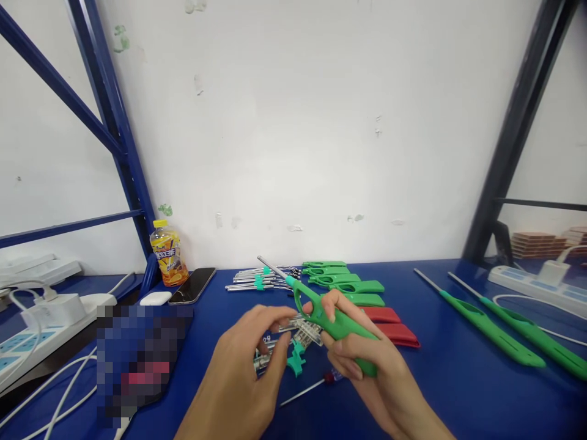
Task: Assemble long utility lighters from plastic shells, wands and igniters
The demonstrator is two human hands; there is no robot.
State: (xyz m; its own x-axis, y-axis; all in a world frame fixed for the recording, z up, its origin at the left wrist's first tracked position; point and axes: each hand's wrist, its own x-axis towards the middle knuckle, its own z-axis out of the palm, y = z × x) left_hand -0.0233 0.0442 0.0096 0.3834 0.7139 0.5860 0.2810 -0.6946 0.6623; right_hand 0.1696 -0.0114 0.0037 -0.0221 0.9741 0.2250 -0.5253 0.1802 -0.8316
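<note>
My right hand is wrapped round the green handle of a long-nosed lighter, its metal tube slanting up to the left. Close to the lighter's trigger ring, my left hand has its thumb and forefinger apart, with nothing visible between them. Below and between the hands lie clear lighter parts, teal trigger pieces and a screwdriver, partly hidden. Beyond them are metal lighter tubes with teal collars and wires, several green handle shells and red handle shells.
Two green lighters with long tubes lie on the blue table at right. A drink bottle, phone and white case stand or lie at back left. Power strips and cables flank both sides.
</note>
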